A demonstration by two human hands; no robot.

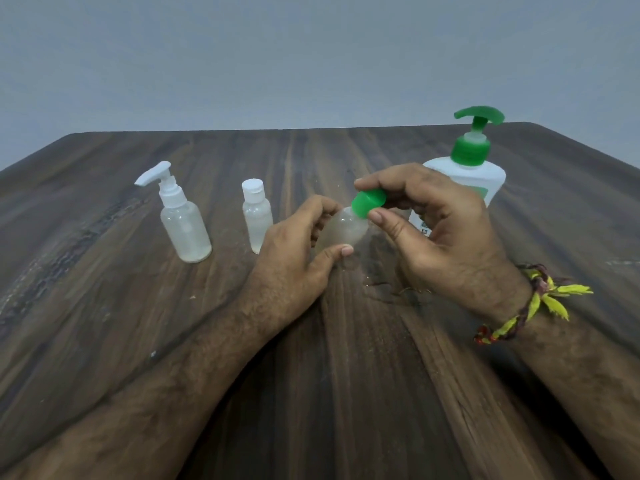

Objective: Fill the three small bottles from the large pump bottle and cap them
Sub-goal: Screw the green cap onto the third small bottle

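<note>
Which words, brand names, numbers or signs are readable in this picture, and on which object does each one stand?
No text can be read.
Large pump bottle: a green mark and small dark print low on its label, mostly hidden behind the right hand and too blurred to read.
Small pump bottle, flip-cap bottle, and the bottle with the green cap in the left hand: no label visible.

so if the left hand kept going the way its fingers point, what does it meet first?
It already grips the tilted small bottle. Beyond that, the left hand would probably meet the pump bottle, though depth is unclear.
</note>
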